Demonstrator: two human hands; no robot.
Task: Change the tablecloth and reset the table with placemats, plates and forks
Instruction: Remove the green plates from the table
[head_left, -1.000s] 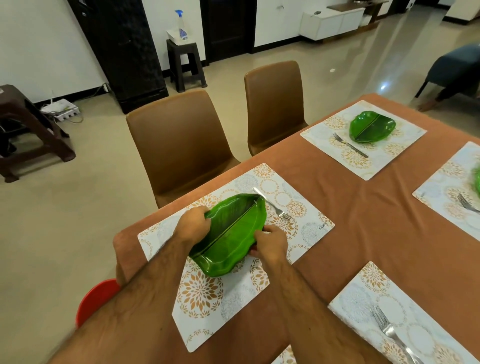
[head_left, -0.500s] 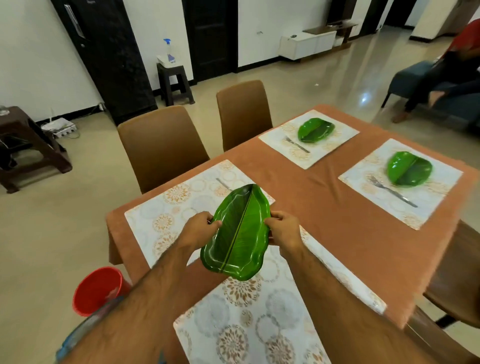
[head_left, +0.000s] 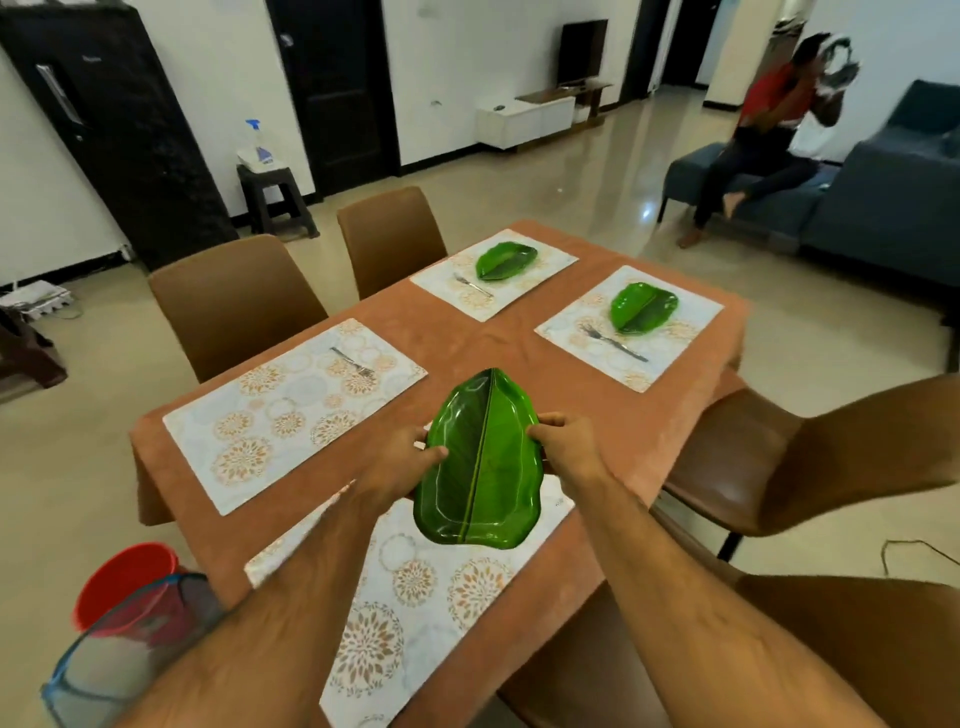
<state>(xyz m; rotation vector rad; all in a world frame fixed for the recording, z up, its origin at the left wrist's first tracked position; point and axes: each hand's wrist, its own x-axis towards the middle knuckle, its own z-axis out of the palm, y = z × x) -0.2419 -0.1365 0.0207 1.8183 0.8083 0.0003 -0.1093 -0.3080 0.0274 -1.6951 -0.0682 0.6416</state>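
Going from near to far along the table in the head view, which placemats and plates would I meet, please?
Nearest placemat → held leaf plate → left placemat with fork only → right placemat's plate → far placemat's plate.

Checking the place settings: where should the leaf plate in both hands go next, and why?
Probably lower the leaf plate, held by left hand and right hand, onto the near placemat below it; it has no plate.
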